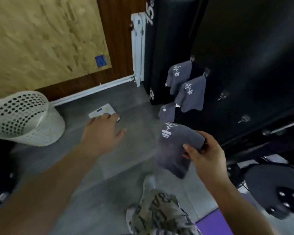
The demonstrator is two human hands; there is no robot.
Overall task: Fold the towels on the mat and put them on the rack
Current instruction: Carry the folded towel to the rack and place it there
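My right hand pinches a folded grey towel with a white logo, held in the air in front of a black wall. Three grey towels hang on that wall: a top one, a middle one and a lower one. Two bare hooks show to the right of them. My left hand is stretched forward over the floor with relaxed fingers, holding nothing. A corner of the purple mat shows at the bottom right.
A white perforated basket stands on the grey floor at the left. A white bathroom scale lies past my left hand. A white radiator runs up the wall. Black gym equipment with a weight plate fills the right. My leg and shoe are below.
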